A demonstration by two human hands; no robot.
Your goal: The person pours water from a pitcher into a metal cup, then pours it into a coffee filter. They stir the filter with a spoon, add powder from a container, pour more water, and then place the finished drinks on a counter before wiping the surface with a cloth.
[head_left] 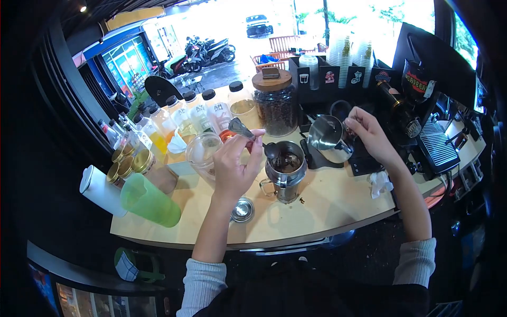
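My left hand (238, 164) is closed around the handle of a dark spoon (272, 151). The spoon's round bowl hangs at the rim of a metal coffee filter (294, 168), which has dark wet grounds inside. The filter sits on a clear glass mug (266, 187) on the counter. In my right hand (369, 136) is a shiny metal pitcher (323, 132), gripped by its handle and held right of the filter, tilted with its mouth towards me. A small round metal lid (243, 210) lies on the counter below my left hand.
Left on the counter (306, 219) stand a green pitcher (150, 199), gold-lidded jars (143, 161), several bottles (198, 113) and a clear glass vessel (199, 145). Behind the filter is a coffee bean jar (275, 108). To the right are crumpled tissue (380, 184) and a coffee machine (438, 142).
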